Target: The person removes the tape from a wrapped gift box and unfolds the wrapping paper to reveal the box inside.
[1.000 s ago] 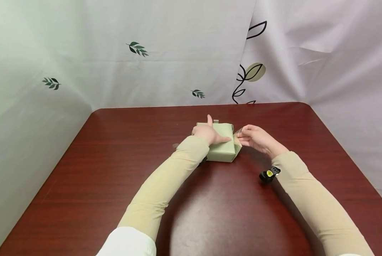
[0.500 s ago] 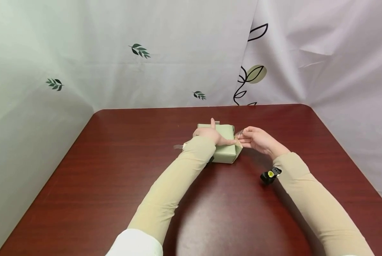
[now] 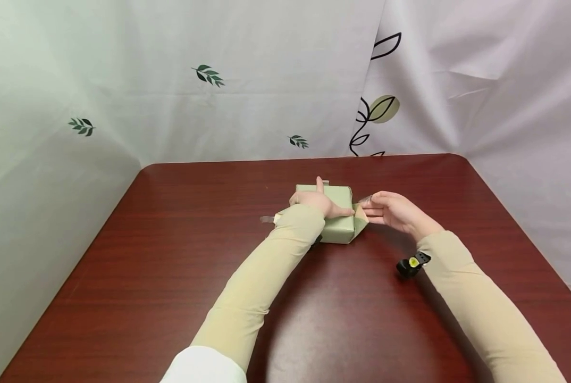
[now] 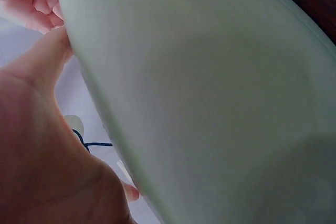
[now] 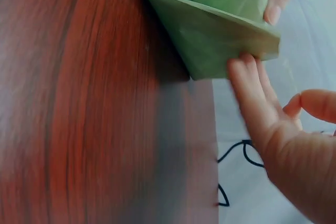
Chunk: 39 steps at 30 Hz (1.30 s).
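Observation:
A box wrapped in light green paper (image 3: 339, 230) lies on the table. My left hand (image 3: 314, 203) rests on top of it, thumb stretched to the right edge and one finger pointing to the back. At the box's right end a folded paper flap (image 5: 226, 40) sticks out. The straight lower fingers of my right hand (image 3: 397, 213) touch this flap from outside. Between that hand's thumb and index finger is a strip of clear tape (image 3: 366, 200). In the left wrist view the green paper (image 4: 199, 87) fills most of the picture beside the left thumb (image 4: 58, 51).
A clear tape piece (image 3: 267, 219) sticks out from the box's left end, and another tape piece (image 3: 326, 182) from its back edge. The dark red wooden table (image 3: 170, 255) reaches to white cloth (image 3: 247, 106) with leaf prints. A black wrist camera (image 3: 408, 267) hangs under the right sleeve.
My left hand has slid slightly right, its thumb now at the box's right edge. The right hand has drawn a little right, and the flap stands further out.

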Motion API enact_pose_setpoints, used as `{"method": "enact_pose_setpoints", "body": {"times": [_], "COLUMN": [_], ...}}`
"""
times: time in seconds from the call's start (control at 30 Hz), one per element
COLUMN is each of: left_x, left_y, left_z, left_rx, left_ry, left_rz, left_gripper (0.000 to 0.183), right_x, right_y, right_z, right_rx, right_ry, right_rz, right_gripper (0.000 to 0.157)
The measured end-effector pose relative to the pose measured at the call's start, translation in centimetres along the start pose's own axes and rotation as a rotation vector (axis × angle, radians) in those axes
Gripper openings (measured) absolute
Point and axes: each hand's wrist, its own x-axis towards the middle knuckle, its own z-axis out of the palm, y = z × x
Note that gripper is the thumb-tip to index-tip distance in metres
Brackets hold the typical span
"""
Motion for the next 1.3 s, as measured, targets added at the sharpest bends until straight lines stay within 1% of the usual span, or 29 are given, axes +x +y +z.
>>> {"method": "enact_pose_setpoints", "body": {"times": [0.13,0.27,0.33,0.37,0.4,0.43,0.57,0.6,0.63,0.67,0.73,0.8,0.87,0.97,1.03,1.1,1.17,1.23,1.3], "left_x": [0.2,0.3,0.3,0.3,0.3,0.3,0.1,0.0,0.0,-0.1,-0.1,-0.1,-0.1,0.0,0.1,0.2,0.3,0.5,0.7], "left_y": [0.0,0.0,0.1,0.1,0.2,0.2,0.4,0.5,0.5,0.6,0.6,0.6,0.5,0.3,-0.1,-0.6,-1.1,-1.8,-2.6], "left_z": [0.0,0.1,0.1,0.1,0.2,0.2,0.2,0.3,0.3,0.3,0.3,0.3,0.3,0.5,0.6,0.7,0.8,0.9,0.9], "left_rx": [0.011,0.011,0.019,0.024,0.03,0.031,0.036,0.034,0.033,0.033,0.024,0.021,0.017,0.015,-0.002,-0.051,-0.118,-0.216,-0.306], "left_ry": [0.007,0.0,-0.009,-0.012,-0.014,-0.014,-0.021,-0.025,-0.028,-0.031,-0.032,-0.03,-0.029,-0.011,0.013,0.042,0.059,0.059,0.041], "left_rz": [-0.018,-0.023,-0.026,-0.028,-0.031,-0.033,-0.033,-0.032,-0.03,-0.029,-0.028,-0.031,-0.031,-0.018,0.01,0.047,0.086,0.123,0.149], "left_gripper": [0.117,0.118,0.118,0.118,0.118,0.118,0.117,0.117,0.117,0.117,0.116,0.116,0.115,0.117,0.119,0.121,0.121,0.117,0.112], "right_x": [-0.8,-1.5,-1.8,-1.8,-1.8,-1.8,-1.7,-1.7,-1.6,-1.4,-1.0,-0.5,-0.1,0.5,0.8,1.0,1.2,1.3,1.4], "right_y": [-0.3,-0.4,-0.5,-0.6,-0.7,-0.7,-1.0,-1.0,-1.1,-1.1,-1.0,-0.9,-0.6,-0.1,0.1,0.2,0.3,0.2,0.2], "right_z": [-1.1,-2.1,-2.1,-2.0,-1.8,-1.5,0.1,0.4,0.7,1.0,1.4,1.7,1.8,1.9,2.0,2.1,2.1,2.2,2.3], "right_rx": [0.005,0.074,0.095,0.079,0.047,-0.011,-0.284,-0.309,-0.314,-0.296,-0.235,-0.164,-0.148,-0.136,-0.123,-0.103,-0.092,-0.096,-0.127], "right_ry": [0.042,0.117,0.16,0.185,0.208,0.233,0.36,0.371,0.369,0.353,0.289,0.213,0.153,0.105,0.09,0.094,0.098,0.104,0.111], "right_rz": [-0.005,-0.018,-0.044,-0.066,-0.088,-0.114,-0.196,-0.202,-0.203,-0.197,-0.172,-0.119,-0.072,-0.017,0.001,0.011,0.014,0.015,0.011], "right_gripper": [0.035,0.036,0.033,0.031,0.029,0.026,0.011,0.009,0.008,0.009,0.012,0.016,0.022,0.031,0.035,0.033,0.028,0.021,0.016]}}
